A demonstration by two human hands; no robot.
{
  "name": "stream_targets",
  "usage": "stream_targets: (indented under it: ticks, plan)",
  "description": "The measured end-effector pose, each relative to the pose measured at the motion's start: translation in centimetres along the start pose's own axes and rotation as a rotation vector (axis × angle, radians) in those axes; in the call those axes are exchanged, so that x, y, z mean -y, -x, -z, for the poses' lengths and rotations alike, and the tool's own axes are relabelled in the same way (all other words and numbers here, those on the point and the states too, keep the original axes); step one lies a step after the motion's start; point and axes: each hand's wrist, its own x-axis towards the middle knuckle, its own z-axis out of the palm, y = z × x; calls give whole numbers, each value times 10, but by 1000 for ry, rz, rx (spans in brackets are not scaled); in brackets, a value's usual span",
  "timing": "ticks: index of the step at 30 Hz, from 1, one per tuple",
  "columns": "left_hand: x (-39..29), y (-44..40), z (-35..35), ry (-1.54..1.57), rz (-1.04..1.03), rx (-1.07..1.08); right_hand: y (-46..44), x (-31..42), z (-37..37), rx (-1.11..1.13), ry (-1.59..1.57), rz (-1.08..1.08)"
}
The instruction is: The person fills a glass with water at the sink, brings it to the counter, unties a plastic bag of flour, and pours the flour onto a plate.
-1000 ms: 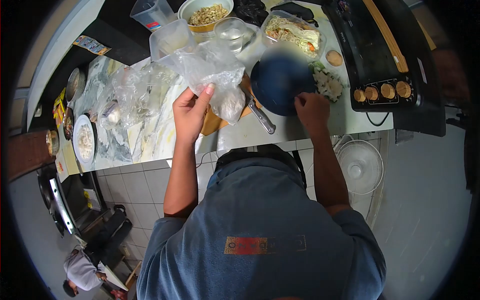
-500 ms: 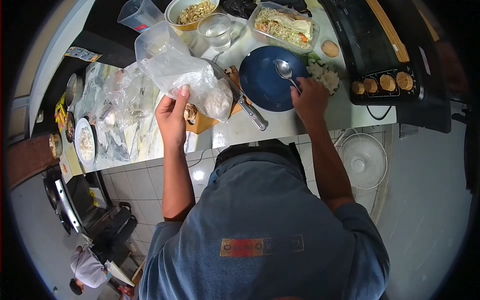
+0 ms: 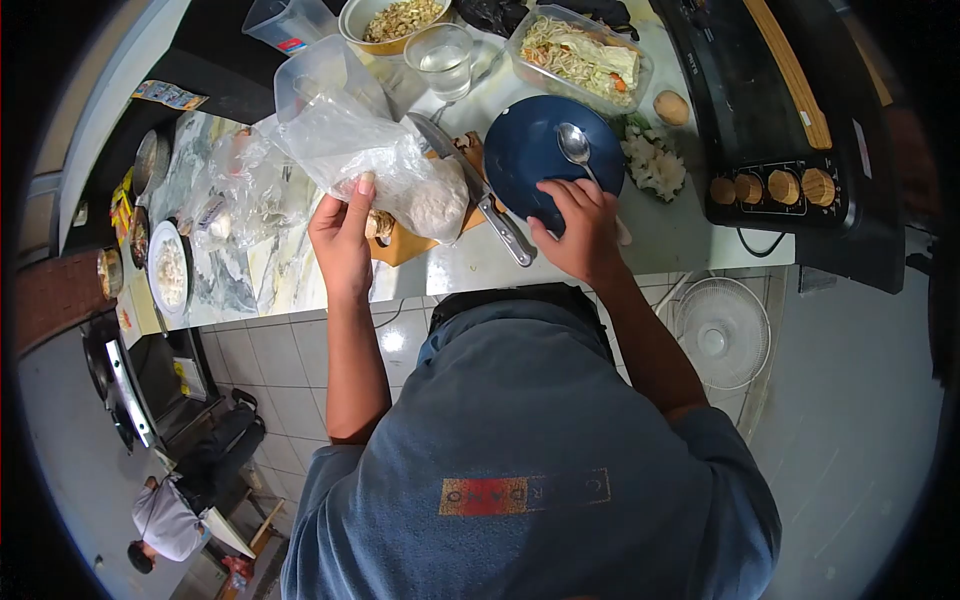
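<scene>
In my left hand [image 3: 345, 225] the thumb and fingers pinch a clear plastic bag [image 3: 365, 150]. White powder [image 3: 437, 208] fills the bag's lower corner, which hangs over an orange cutting board [image 3: 405, 245]. My right hand [image 3: 582, 228] is over the near rim of a dark blue plate [image 3: 520, 150], its fingers apart and nothing gripped. A metal spoon [image 3: 573, 143] rests in the plate; its handle passes beneath that hand, and whether they touch I cannot tell. Between bag and plate lies a knife [image 3: 505, 230] with a grey handle.
At the back stand a bowl of chopped pieces [image 3: 400, 20], a clear cup [image 3: 440, 65] and a container of shredded vegetables [image 3: 580, 60]. White mushrooms [image 3: 655, 165] and a brown egg-shaped item [image 3: 672, 107] lie right, beside a black appliance [image 3: 780, 190]. Another person [image 3: 170, 520] is lower left.
My right hand has let go of the spoon and moved left and nearer, across the plate's near rim. The spoon now rests in the plate. My left hand still holds the bag.
</scene>
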Motion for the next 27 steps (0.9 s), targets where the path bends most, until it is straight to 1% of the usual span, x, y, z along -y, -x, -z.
stream_targets:
  ticks: [1, 2, 4, 7, 10, 17, 19, 22, 26, 27]
  plan:
    - [1, 0, 1, 1, 0, -1, -1, 2, 1, -47, 38, 5]
    - [2, -1, 3, -10, 13, 15, 0, 2, 0, -47, 39, 4]
    - [2, -3, 2, -17, 24, 34, 2, 2, -2, 38, 16, -24]
    - [0, -2, -1, -22, 24, 42, 6, 7, -2, 90, 16, -44]
    - [0, -3, -1, 17, 6, 37, 9, 9, -3, 91, 11, -93]
    - [-1, -6, 1, 31, 11, 73, 24, 4, 1, 45, -68, -122]
    - [-1, -6, 1, 30, 15, 86, 27, 6, 8, 66, -43, -221]
    - [-1, -7, 2, 37, 28, 108, 34, 14, 22, -12, -75, -278]
    - [-2, -9, 3, 31, 16, 147, 51, 18, 43, -8, -87, -351]
    - [-1, -10, 3, 20, 26, 154, 59, 15, 45, -10, -41, -369]
